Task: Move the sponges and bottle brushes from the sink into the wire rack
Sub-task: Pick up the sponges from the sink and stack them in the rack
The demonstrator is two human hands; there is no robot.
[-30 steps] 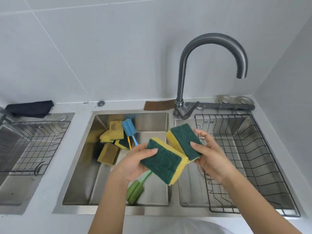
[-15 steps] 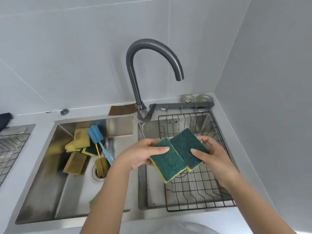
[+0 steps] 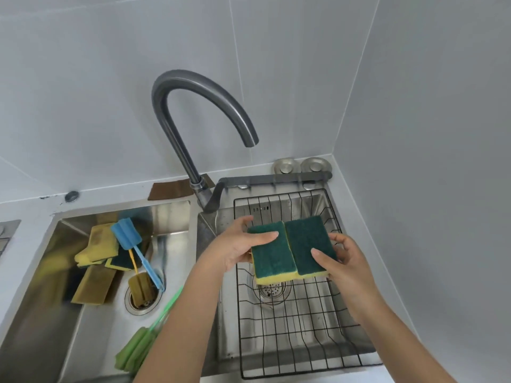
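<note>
My left hand (image 3: 235, 251) grips a green-topped yellow sponge (image 3: 272, 257), and my right hand (image 3: 341, 265) grips a second one (image 3: 308, 244). The two sponges lie side by side, green faces up, over the black wire rack (image 3: 298, 330) in the right basin. In the left sink (image 3: 41, 313) lie several yellow sponges (image 3: 98, 244), a blue bottle brush (image 3: 128, 236), a brown brush head (image 3: 141, 287) on the drain, and a green bottle brush (image 3: 135, 349) near the front.
A grey curved faucet (image 3: 193, 106) rises between the basins, its spout above the rack. A brown cloth (image 3: 170, 190) lies behind the left sink. Two round metal caps (image 3: 301, 165) sit in the back right corner. White tiled walls close in at the back and right.
Both hands carried the two sponges rightward from above the left sink to above the wire rack, and brought them flat, edge to edge. The view swung right.
</note>
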